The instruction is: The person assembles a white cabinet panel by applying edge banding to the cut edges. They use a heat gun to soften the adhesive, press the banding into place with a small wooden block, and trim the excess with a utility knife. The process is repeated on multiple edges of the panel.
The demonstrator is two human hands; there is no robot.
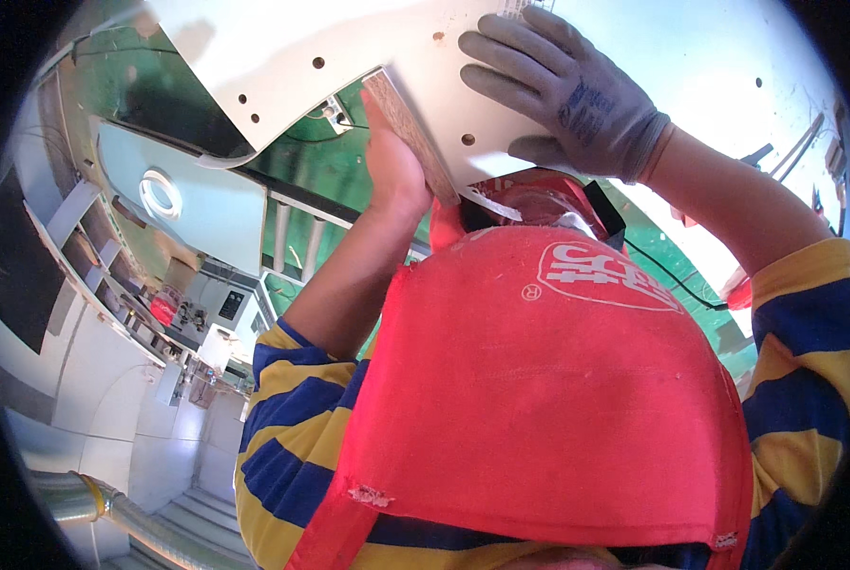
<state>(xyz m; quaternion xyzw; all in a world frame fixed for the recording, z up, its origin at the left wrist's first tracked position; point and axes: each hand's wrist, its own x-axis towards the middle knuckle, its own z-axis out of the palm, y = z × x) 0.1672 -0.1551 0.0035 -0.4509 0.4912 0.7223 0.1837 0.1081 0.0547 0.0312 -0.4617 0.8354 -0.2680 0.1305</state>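
A white panel [406,33] with several small round holes lies across the top of the view. My right hand [577,104], in a grey coated work glove, rests flat on it with the fingers stretched out. Along the panel's near left edge runs a narrow strip with a brown wood-grain face [410,133] and a pale border. Against that strip is my bare left hand [396,171], its palm and thumb side pressed to it. Most of the left fingers are hidden behind the strip, though they appear to grip it.
A red apron [548,380] fills the middle below my hands. To the left, a light blue board [182,195] carries a white ring [161,194]. Green floor shows beneath the panel, with a white socket block [337,116] and cable. A silver duct [149,532] runs at lower left.
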